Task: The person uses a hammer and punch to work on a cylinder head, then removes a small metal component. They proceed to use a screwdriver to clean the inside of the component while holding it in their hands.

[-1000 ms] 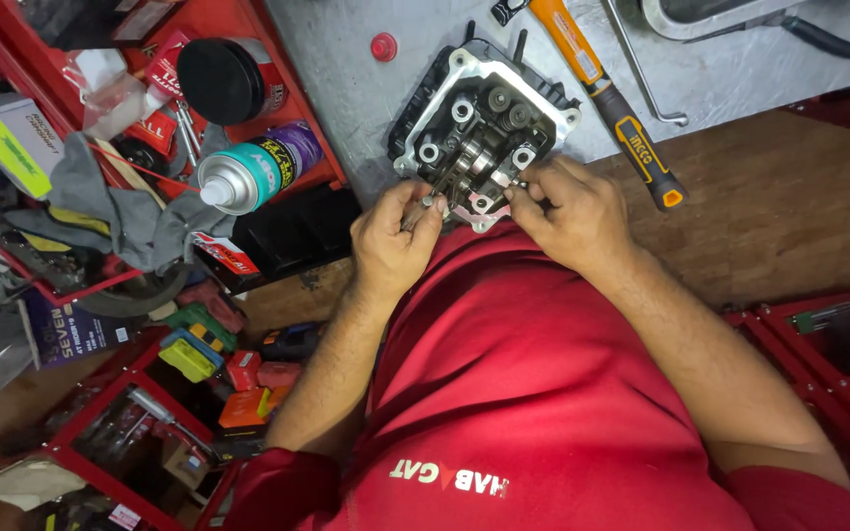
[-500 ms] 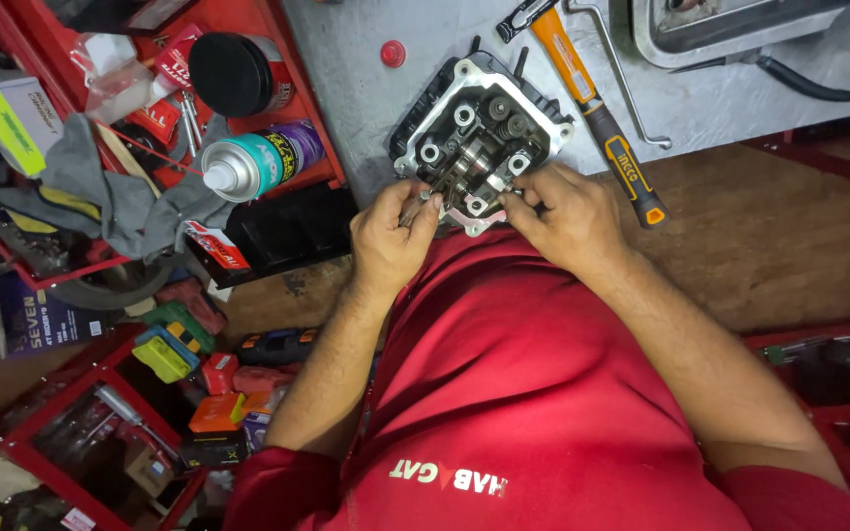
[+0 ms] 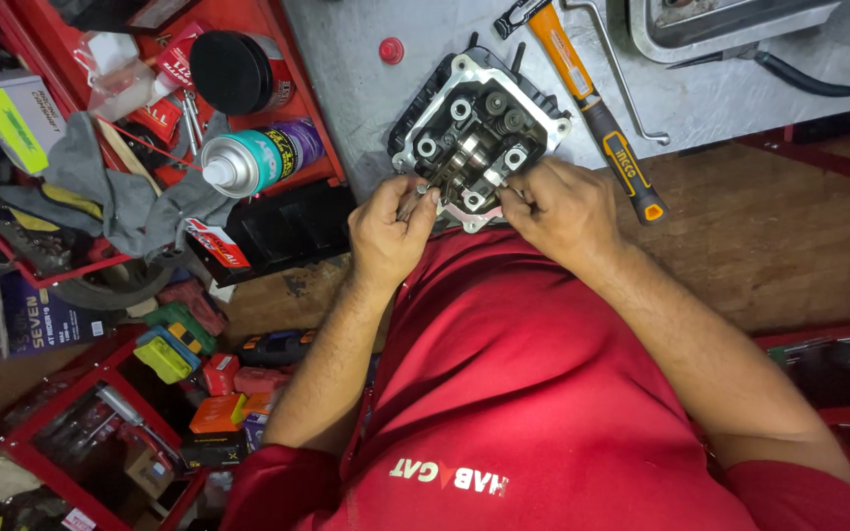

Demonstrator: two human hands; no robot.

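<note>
Still, left hand [image 3: 391, 231] and right hand [image 3: 558, 211] stay pinched on the cylinder head [image 3: 474, 133], barely shifted.

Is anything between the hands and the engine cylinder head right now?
Nothing visible. The left hand and right hand are both already at the near edge of the cylinder head, fingers on its centre parts. The hammer lies to one side, apart.

Bright even overhead light, soft shadows under hands, mild glare on metal, sharp centre, wide-angle stretch at edges.
</note>
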